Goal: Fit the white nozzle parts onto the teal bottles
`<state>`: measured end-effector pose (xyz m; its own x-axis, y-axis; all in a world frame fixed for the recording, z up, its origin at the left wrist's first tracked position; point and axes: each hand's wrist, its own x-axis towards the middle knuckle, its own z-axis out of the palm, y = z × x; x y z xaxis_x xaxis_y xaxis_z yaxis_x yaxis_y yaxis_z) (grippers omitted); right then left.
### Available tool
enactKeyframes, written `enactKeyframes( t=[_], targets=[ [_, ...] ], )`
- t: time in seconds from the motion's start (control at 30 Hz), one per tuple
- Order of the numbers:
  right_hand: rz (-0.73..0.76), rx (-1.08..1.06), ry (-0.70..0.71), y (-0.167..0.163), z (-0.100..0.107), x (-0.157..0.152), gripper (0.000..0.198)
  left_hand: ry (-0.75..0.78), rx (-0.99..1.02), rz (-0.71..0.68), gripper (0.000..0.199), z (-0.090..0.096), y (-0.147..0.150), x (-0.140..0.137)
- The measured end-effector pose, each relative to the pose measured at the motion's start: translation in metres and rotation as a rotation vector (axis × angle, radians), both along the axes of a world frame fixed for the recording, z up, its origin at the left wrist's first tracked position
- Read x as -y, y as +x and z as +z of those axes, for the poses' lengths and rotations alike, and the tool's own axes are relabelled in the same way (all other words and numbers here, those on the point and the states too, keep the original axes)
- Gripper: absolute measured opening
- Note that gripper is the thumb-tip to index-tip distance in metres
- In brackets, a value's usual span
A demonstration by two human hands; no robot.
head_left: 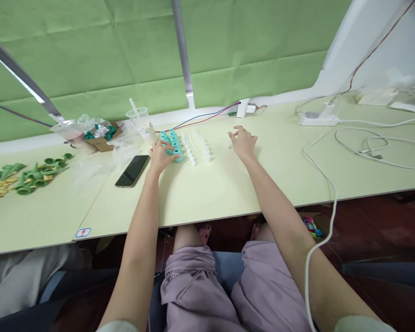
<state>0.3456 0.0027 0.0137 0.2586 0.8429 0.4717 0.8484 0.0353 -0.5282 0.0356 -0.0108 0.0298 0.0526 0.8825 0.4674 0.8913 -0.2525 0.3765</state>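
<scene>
Several turquoise tube-shaped plastic pieces (174,139) stand upright in rows on the table, their round open ends facing up. My left hand (161,157) is closed around a piece at the near left of these rows, partly hiding it. Just right of them runs a row of small white plastic parts (190,150), and beside that a row of translucent whitish parts (204,147). Farther right, my right hand (244,142) hovers low over the table with its fingers loosely bent and apart, holding nothing visible. A small translucent piece (229,144) lies near its fingertips.
Left of my left hand lies a phone (133,171). Behind it stand a plastic cup with a straw (140,121) and a small cardboard box (107,143). Green horn-shaped pieces (38,177) lie far left. A white cable (327,175) crosses the right side from a power strip (320,117).
</scene>
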Motion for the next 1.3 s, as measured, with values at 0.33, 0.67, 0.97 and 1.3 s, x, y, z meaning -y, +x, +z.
enactKeyframes(
  t=[0.33,0.67,0.97,1.3],
  targets=[
    [0.167,0.003,-0.104,-0.001,-0.007,-0.003,0.018,-0.082,1.013,-0.499,0.027,0.01,0.02,0.001],
    [0.585,-0.711,0.101,-0.026,0.005,-0.005,0.018,-0.244,0.867,-0.475,0.035,0.003,0.046,0.009],
    [0.9,-0.861,0.079,-0.061,0.014,0.017,0.036,-0.122,0.465,-0.556,0.038,0.003,0.066,0.015],
    [0.934,-0.812,-0.015,-0.052,0.017,0.02,0.038,0.144,0.069,-0.397,0.031,0.0,0.07,0.022]
  ],
)
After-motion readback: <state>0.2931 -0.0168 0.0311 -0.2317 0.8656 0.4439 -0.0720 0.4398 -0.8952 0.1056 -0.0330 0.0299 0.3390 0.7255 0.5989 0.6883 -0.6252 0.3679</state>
